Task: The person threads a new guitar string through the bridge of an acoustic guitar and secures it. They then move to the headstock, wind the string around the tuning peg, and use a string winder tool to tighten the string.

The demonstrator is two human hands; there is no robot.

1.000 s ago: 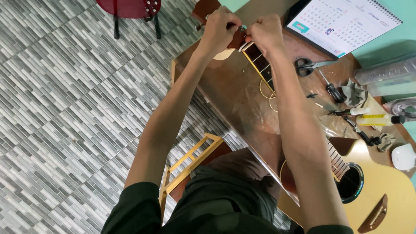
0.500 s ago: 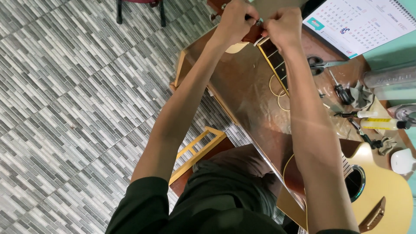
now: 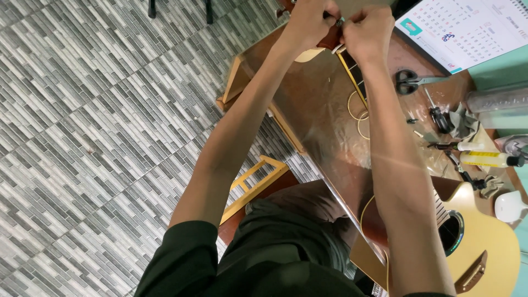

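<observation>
An acoustic guitar lies along the brown table, its pale body at the lower right and its dark headstock at the top of the head view. My left hand is closed on the headstock from the left. My right hand pinches something small right next to it, near the nut; what the fingertips hold is too small to tell. Loose pale strings coil on the table beside the neck. My right forearm covers most of the fretboard.
Scissors, a screwdriver, a grey cloth, a small yellow bottle and a white case lie at the right. A desk calendar stands at the top right. The tiled floor and a wooden stool frame are at the left.
The view has shifted, so the hands and headstock sit higher and further right in frame. Both hands stay at the headstock with the same grip.
</observation>
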